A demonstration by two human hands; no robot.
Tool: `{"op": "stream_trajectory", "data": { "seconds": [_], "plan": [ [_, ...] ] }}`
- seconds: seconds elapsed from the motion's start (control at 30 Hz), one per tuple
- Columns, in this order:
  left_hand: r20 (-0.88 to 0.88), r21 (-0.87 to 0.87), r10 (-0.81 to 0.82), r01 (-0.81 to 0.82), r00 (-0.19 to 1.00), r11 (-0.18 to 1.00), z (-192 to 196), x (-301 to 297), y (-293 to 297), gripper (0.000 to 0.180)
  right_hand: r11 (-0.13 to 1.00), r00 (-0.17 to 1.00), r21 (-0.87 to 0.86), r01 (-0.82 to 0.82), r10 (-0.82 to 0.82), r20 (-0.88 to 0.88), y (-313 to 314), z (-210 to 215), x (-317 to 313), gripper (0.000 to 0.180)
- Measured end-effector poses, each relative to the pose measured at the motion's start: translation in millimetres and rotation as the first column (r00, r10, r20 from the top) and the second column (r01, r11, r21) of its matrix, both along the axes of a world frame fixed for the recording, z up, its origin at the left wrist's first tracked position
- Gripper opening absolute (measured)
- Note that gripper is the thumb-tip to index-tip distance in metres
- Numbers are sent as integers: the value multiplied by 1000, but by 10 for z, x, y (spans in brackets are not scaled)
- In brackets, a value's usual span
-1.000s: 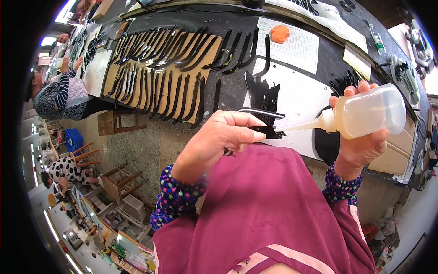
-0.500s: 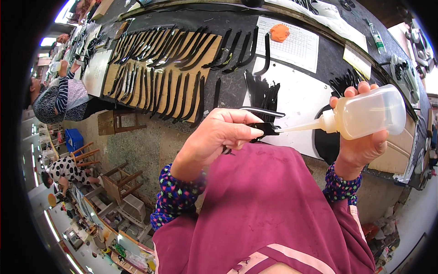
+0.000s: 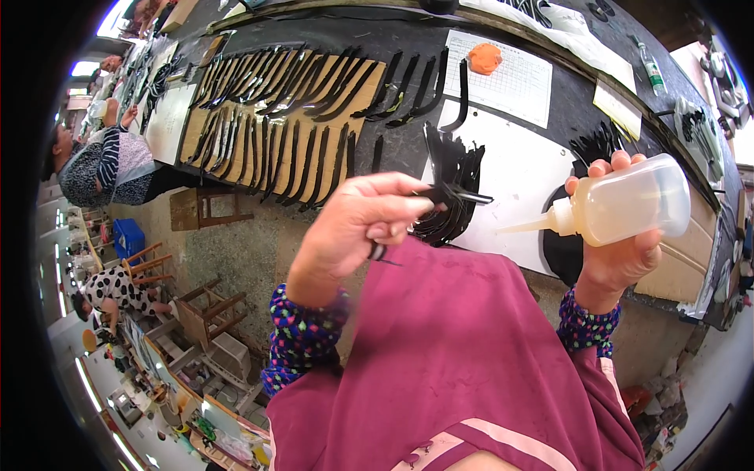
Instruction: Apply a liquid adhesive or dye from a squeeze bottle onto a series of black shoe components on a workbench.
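Between the thumb and fingers of my left hand [image 3: 349, 220] is pinched a black strip [image 3: 436, 196], its far end pointing right over the white board. The squeeze bottle [image 3: 640, 200] is gripped in my right hand [image 3: 609, 271]; it lies on its side, translucent, with a pale liquid inside. Its thin nozzle [image 3: 522, 226] points left, apart from the strip. Close beyond my left hand, a bundle of black strips [image 3: 452, 161] lies on the white board [image 3: 522, 157]. The strip's lower part is mostly hidden by my fingers.
Rows of black strips lie on a cardboard sheet [image 3: 228, 118] at the left. A printed sheet [image 3: 526, 94] holds an orange lump [image 3: 484, 58]. Another bundle of strips [image 3: 601, 145] is behind the bottle. A co-worker [image 3: 98, 169] sits at the far left; a plastic bottle [image 3: 650, 69] lies at the back right.
My left hand has drawn left and slightly up, taking the strip away from the nozzle tip. The squeeze bottle has shifted slightly in my right hand's grasp.
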State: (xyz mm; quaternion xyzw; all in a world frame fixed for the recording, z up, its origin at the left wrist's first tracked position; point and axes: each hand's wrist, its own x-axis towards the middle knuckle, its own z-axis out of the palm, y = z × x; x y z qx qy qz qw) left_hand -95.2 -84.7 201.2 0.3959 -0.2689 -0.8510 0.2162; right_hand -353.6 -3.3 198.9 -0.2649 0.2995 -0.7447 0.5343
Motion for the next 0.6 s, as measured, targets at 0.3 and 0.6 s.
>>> {"op": "stream_trajectory", "data": {
  "seconds": [0.3, 0.6],
  "plan": [
    [537, -328, 265, -91, 801, 940, -1000, 258, -199, 17, 978, 984, 113, 174, -176, 13, 117, -179, -189, 75],
    [677, -712, 569, 217, 468, 668, -2752, -109, -263, 21, 972, 978, 133, 195, -203, 47, 68, -194, -256, 72]
  ]
}}
